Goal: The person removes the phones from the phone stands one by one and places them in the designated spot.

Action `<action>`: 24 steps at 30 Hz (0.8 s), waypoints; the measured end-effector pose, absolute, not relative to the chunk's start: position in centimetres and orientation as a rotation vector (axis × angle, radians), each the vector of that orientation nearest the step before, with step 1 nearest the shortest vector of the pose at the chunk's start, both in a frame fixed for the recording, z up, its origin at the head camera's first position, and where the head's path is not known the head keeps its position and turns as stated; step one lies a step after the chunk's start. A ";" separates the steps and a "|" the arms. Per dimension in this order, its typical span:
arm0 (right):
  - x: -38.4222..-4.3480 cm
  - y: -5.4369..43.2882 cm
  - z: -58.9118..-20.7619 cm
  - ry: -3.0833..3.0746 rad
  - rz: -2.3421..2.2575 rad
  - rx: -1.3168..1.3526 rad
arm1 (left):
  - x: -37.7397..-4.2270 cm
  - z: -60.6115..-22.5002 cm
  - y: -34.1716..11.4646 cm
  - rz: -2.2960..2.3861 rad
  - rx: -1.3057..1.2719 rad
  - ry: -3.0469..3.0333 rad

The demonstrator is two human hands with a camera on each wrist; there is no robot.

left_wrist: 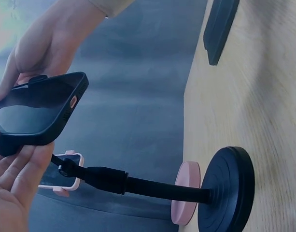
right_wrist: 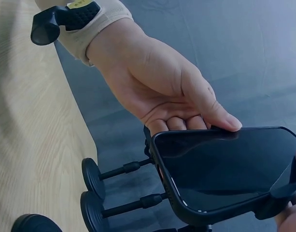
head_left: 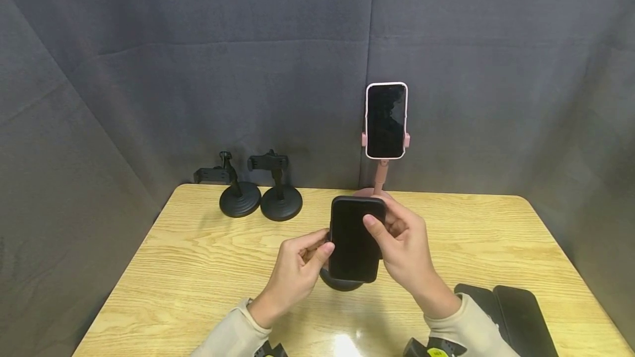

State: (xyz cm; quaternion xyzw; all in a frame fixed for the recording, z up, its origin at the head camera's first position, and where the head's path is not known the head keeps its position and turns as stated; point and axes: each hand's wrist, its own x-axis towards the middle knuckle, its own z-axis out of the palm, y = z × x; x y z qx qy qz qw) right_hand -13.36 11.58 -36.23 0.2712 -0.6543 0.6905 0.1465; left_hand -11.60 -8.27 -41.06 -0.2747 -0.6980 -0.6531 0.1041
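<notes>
A black smartphone (head_left: 354,241) is held upright, screen facing me, at the head of a black phone stand (left_wrist: 152,188). The stand's round base (head_left: 342,282) shows just below the phone. My right hand (head_left: 404,244) grips the phone's right edge, thumb on the front and fingers curled behind. At the opposite edge, my left hand (head_left: 297,266) pinches a protruding clamp arm (right_wrist: 278,198) of the stand, between thumb and fingers. Another clamp tab (left_wrist: 37,79) shows beside the right hand. Most of the holder behind the phone is hidden.
Behind stands a pink phone stand (head_left: 381,178) holding a white-framed phone (head_left: 386,120). Two black phone stands (head_left: 239,200) (head_left: 281,203) stand at the back left, their holders bare. Two flat black phones (head_left: 526,318) lie at the right front of the wooden table (head_left: 188,269).
</notes>
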 end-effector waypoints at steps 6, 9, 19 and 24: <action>-13.4 11.7 -36.4 -1.878 1.979 0.799 | -11.6 -41.0 -8.5 -1.895 -0.814 -2.073; -13.4 11.8 -36.3 -1.878 1.974 0.826 | -11.6 -41.0 -8.5 -1.902 -0.818 -2.079; -13.5 11.7 -35.7 -1.873 1.967 0.854 | -11.7 -41.2 -8.7 -1.929 -0.815 -2.078; -13.7 11.5 -35.6 -1.836 1.985 0.842 | -11.7 -41.3 -8.7 -1.895 -0.788 -2.091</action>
